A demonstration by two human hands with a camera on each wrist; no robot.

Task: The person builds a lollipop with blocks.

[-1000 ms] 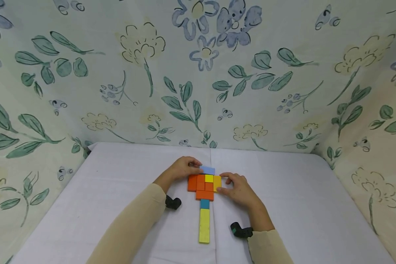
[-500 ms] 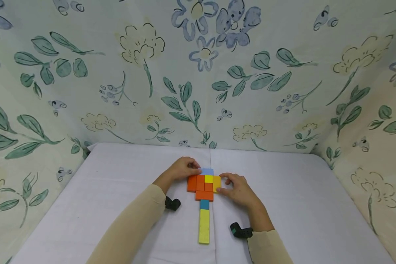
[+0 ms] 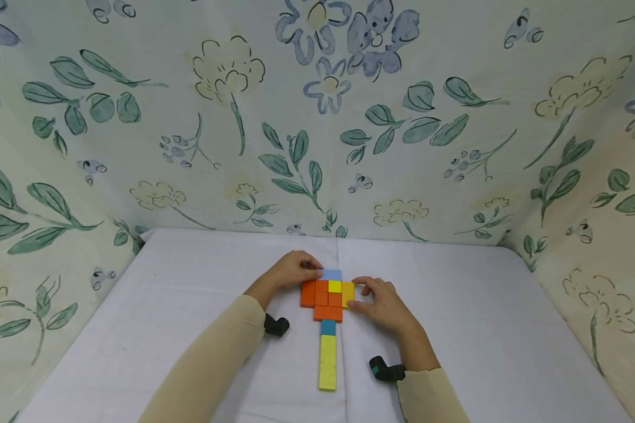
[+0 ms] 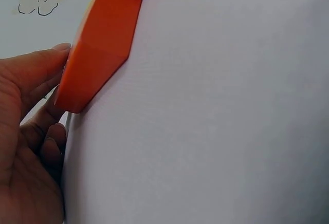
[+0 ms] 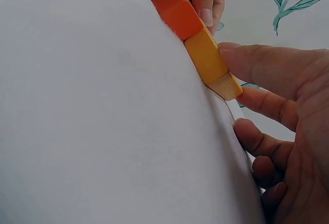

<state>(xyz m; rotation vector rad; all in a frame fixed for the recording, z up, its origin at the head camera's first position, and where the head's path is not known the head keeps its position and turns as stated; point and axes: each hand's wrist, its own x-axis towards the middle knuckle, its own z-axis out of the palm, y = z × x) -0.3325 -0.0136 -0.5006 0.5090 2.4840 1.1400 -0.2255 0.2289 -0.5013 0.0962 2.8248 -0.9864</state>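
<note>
Flat coloured wooden blocks lie in a joined pattern mid-table. My left hand pinches the left end of a light blue block at the top of the pattern. My right hand holds the amber block on the right side between thumb and index finger, also seen in the right wrist view, where the amber block shows a bare wood end. Orange blocks and a small yellow block fill the middle. The left wrist view shows an orange block beside the left fingers; the light blue block is hidden there.
Below the orange blocks, a teal block and a long yellow-green block form a straight column. A white cloth covers the table. Floral fabric hangs behind and at the sides.
The light blue block has shifted slightly left and now sits level against the blocks below it, the left hand still on it. The right hand has stayed at the amber block.
</note>
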